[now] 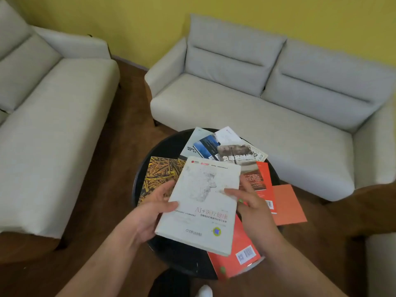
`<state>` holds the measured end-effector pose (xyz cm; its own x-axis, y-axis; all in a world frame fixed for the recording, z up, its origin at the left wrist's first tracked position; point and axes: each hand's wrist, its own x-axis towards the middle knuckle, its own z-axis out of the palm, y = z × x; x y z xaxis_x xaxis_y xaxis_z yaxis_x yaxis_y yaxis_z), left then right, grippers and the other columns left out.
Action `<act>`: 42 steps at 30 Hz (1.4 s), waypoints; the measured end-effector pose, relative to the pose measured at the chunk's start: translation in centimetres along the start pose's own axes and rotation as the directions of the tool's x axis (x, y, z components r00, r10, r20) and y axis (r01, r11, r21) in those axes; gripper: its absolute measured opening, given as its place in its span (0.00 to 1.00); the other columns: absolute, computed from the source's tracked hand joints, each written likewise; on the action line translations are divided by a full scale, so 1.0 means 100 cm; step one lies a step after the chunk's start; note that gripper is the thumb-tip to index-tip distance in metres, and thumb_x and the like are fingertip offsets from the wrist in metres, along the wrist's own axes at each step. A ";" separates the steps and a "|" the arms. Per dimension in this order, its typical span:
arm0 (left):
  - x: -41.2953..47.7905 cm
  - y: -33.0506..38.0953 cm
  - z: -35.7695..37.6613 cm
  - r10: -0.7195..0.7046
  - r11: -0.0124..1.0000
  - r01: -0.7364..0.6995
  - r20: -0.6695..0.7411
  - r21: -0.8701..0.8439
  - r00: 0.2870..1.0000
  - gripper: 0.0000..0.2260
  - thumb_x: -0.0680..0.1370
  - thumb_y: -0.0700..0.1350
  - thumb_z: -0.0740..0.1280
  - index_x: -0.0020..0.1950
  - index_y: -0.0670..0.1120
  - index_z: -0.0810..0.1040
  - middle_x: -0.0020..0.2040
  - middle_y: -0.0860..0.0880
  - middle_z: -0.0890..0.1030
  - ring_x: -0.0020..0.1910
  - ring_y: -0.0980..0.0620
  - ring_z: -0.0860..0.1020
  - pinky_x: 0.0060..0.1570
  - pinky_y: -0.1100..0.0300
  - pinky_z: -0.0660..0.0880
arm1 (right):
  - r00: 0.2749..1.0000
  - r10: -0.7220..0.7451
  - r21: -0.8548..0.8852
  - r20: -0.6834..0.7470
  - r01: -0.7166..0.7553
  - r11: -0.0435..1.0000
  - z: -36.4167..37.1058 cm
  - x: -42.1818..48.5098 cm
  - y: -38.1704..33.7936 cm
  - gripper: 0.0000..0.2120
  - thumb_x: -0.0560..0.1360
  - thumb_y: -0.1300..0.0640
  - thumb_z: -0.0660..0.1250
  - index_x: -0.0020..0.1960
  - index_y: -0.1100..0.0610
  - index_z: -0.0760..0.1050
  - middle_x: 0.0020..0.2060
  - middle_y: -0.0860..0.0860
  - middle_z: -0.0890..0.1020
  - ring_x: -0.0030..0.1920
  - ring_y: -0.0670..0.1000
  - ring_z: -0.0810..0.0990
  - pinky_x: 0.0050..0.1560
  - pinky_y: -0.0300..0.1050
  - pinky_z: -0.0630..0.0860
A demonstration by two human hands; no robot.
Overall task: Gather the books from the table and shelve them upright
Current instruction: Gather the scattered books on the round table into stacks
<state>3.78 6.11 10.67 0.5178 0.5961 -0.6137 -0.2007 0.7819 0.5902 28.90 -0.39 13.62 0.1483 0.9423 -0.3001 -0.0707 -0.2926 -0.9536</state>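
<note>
A white book (201, 202) with a pale face drawing on its cover is held above the round black table (165, 146). My left hand (154, 209) grips its left edge, thumb on the cover. My right hand (250, 202) holds its right edge, thumb across the cover. Under and around it several books lie scattered flat: a yellow-patterned book (158, 176) at the left, an orange book (237, 254) at the front, a red-orange book (261, 185) and an orange cover (289, 204) at the right, and blue, grey and white books (205, 144) at the back.
A light grey sofa (267, 93) stands behind the table and a second one (42, 116) at the left, both on a brown wooden floor. Another pale seat corner (381, 264) shows at the lower right. My shoe (204, 291) is below the table. No shelf is in view.
</note>
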 end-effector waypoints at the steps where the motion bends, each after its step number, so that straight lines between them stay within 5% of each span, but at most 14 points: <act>1: 0.000 0.001 -0.001 0.011 0.998 -0.008 -0.046 0.057 0.999 0.28 0.73 0.31 0.71 0.71 0.47 0.71 0.64 0.39 0.81 0.60 0.34 0.80 0.60 0.33 0.74 | 0.992 0.115 0.123 -0.045 -0.109 0.986 0.009 0.005 0.005 0.23 0.81 0.74 0.58 0.59 0.50 0.82 0.57 0.41 0.85 0.62 0.48 0.82 0.52 0.47 0.81; 3: -0.002 0.001 -0.004 0.050 0.990 -0.033 -0.123 0.138 0.991 0.21 0.78 0.30 0.65 0.68 0.45 0.73 0.61 0.40 0.83 0.59 0.36 0.82 0.61 0.35 0.74 | 0.971 0.230 0.171 -0.067 -0.216 0.961 0.025 0.018 0.017 0.21 0.82 0.68 0.58 0.61 0.46 0.80 0.53 0.46 0.88 0.60 0.54 0.84 0.55 0.52 0.79; 5: -0.002 0.000 -0.012 0.077 0.987 -0.048 -0.181 0.156 0.980 0.18 0.79 0.30 0.64 0.67 0.44 0.74 0.60 0.41 0.84 0.58 0.37 0.82 0.59 0.36 0.76 | 0.972 0.234 0.023 -0.025 -0.234 0.972 0.036 0.030 0.025 0.16 0.83 0.64 0.61 0.60 0.48 0.80 0.55 0.48 0.87 0.59 0.53 0.84 0.54 0.49 0.80; 8: -0.001 0.003 -0.023 0.200 0.935 -0.084 -0.315 0.346 0.928 0.17 0.79 0.32 0.66 0.63 0.49 0.77 0.58 0.45 0.84 0.54 0.42 0.84 0.54 0.40 0.80 | 0.973 0.229 -0.171 0.027 -0.221 0.960 0.053 0.052 0.027 0.24 0.78 0.71 0.61 0.62 0.45 0.77 0.55 0.45 0.86 0.58 0.47 0.83 0.53 0.44 0.81; 12: 0.009 0.013 -0.039 0.391 0.680 0.045 -0.413 0.732 0.822 0.05 0.79 0.45 0.70 0.53 0.55 0.79 0.51 0.56 0.82 0.48 0.54 0.83 0.45 0.52 0.82 | 0.966 0.247 -0.227 0.071 -0.226 0.947 0.078 0.078 0.030 0.27 0.76 0.74 0.60 0.62 0.44 0.74 0.57 0.47 0.84 0.58 0.48 0.82 0.54 0.45 0.81; 15: 0.023 0.014 -0.064 0.426 0.494 0.167 -0.405 0.853 0.809 0.09 0.76 0.53 0.69 0.55 0.54 0.80 0.53 0.55 0.80 0.48 0.53 0.81 0.47 0.53 0.83 | 0.957 0.280 -0.257 0.083 -0.251 0.933 0.091 0.089 0.036 0.27 0.76 0.73 0.61 0.64 0.45 0.73 0.56 0.47 0.83 0.57 0.48 0.82 0.53 0.46 0.82; 21: 0.029 0.016 -0.060 0.232 0.826 0.057 -0.431 0.560 0.872 0.10 0.81 0.47 0.66 0.60 0.56 0.73 0.56 0.53 0.82 0.52 0.49 0.83 0.50 0.48 0.83 | 0.923 0.370 -0.315 0.109 -0.321 0.893 0.094 0.092 0.056 0.23 0.79 0.67 0.62 0.70 0.47 0.71 0.61 0.47 0.82 0.61 0.48 0.81 0.61 0.51 0.81; 27: 0.031 0.013 -0.064 0.236 0.829 0.063 -0.450 0.556 0.861 0.11 0.82 0.46 0.64 0.64 0.55 0.73 0.58 0.53 0.81 0.54 0.50 0.82 0.52 0.49 0.82 | 0.920 0.375 -0.332 0.112 -0.321 0.887 0.103 0.094 0.056 0.23 0.82 0.66 0.60 0.68 0.42 0.70 0.60 0.43 0.81 0.56 0.44 0.82 0.49 0.40 0.81; 33: 0.034 0.007 -0.067 0.297 0.791 0.050 -0.453 0.610 0.841 0.13 0.82 0.47 0.64 0.66 0.55 0.72 0.60 0.54 0.80 0.55 0.51 0.81 0.48 0.56 0.82 | 0.923 0.346 -0.378 0.171 -0.263 0.888 0.091 0.091 0.054 0.21 0.82 0.63 0.63 0.71 0.45 0.70 0.65 0.46 0.81 0.60 0.44 0.80 0.60 0.44 0.79; 35: 0.033 0.001 -0.067 0.372 0.719 0.069 -0.466 0.692 0.803 0.18 0.80 0.50 0.66 0.70 0.55 0.69 0.64 0.54 0.78 0.60 0.51 0.79 0.53 0.54 0.82 | 0.929 0.354 -0.405 0.106 -0.285 0.869 0.073 0.082 0.058 0.22 0.83 0.59 0.63 0.76 0.51 0.68 0.69 0.50 0.77 0.61 0.45 0.77 0.62 0.42 0.73; 37: 0.034 -0.005 -0.064 0.506 0.525 0.155 -0.453 0.837 0.733 0.28 0.78 0.55 0.68 0.76 0.55 0.62 0.73 0.53 0.68 0.69 0.51 0.71 0.64 0.48 0.76 | 0.950 0.304 -0.512 -0.068 -0.295 0.807 0.044 0.067 0.069 0.19 0.83 0.56 0.64 0.73 0.56 0.72 0.67 0.53 0.79 0.60 0.48 0.77 0.60 0.42 0.70; 39: 0.031 -0.010 -0.053 0.547 0.332 0.187 -0.350 0.924 0.760 0.36 0.75 0.60 0.69 0.79 0.57 0.56 0.80 0.54 0.55 0.77 0.50 0.58 0.73 0.47 0.65 | 0.944 0.266 -0.656 -0.196 -0.328 0.680 0.010 0.049 0.087 0.11 0.82 0.53 0.64 0.62 0.56 0.79 0.59 0.53 0.83 0.55 0.51 0.82 0.56 0.45 0.75; 42: 0.029 -0.014 -0.043 0.448 0.312 0.202 -0.331 0.928 0.830 0.42 0.72 0.62 0.72 0.80 0.58 0.54 0.82 0.56 0.44 0.79 0.49 0.52 0.74 0.47 0.64 | 0.893 0.351 -0.781 -0.283 -0.427 0.457 -0.039 0.028 0.119 0.11 0.78 0.42 0.66 0.51 0.50 0.75 0.52 0.52 0.81 0.50 0.51 0.81 0.57 0.53 0.80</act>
<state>1.96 7.52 5.76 0.0645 0.9058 -0.4188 0.8139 0.1951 0.5473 32.31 -1.85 1.33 0.3866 0.6927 -0.6089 0.6744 -0.6627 -0.3257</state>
